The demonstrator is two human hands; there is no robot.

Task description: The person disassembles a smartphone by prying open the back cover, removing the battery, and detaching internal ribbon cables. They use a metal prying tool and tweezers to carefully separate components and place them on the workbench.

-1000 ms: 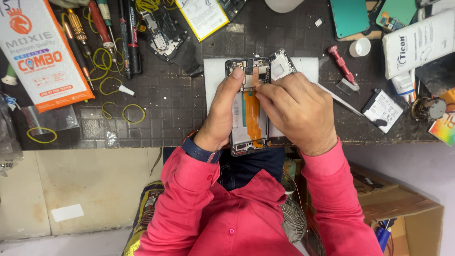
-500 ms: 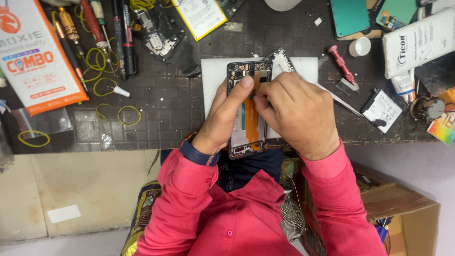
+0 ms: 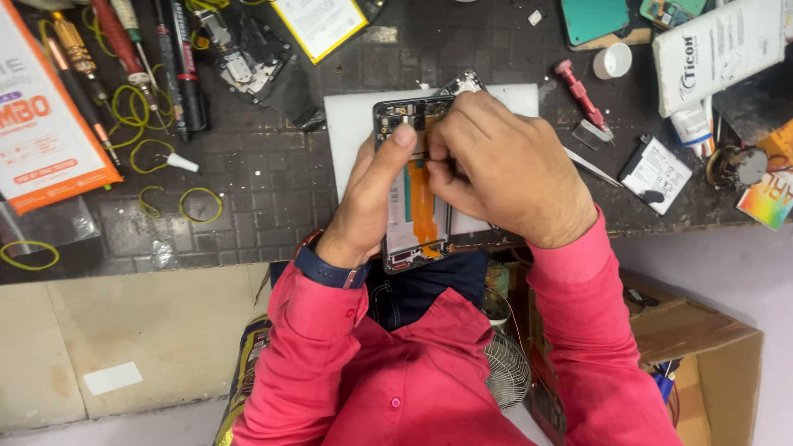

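Clearly, both hands' fingers (image 3: pixel 450 169) pinch the opened phone (image 3: pixel 413 206).

- A flat orange and white printed package (image 3: pixel 41 116) lies at the far left of the dark mat, tilted, partly cut off by the edge.
- A white rectangular label with a yellow border (image 3: pixel 320 25) lies at the top, left of centre, tilted.
- A white tube-shaped pack with dark print (image 3: pixel 714 54) lies at the upper right.
- A small white label on a black rectangular cell (image 3: pixel 657 172) sits at the right, near the mat's edge.
- A multicoloured card (image 3: pixel 772 198) lies at the far right edge.
- A brown cardboard box (image 3: pixel 702 363) stands on the floor at the lower right.
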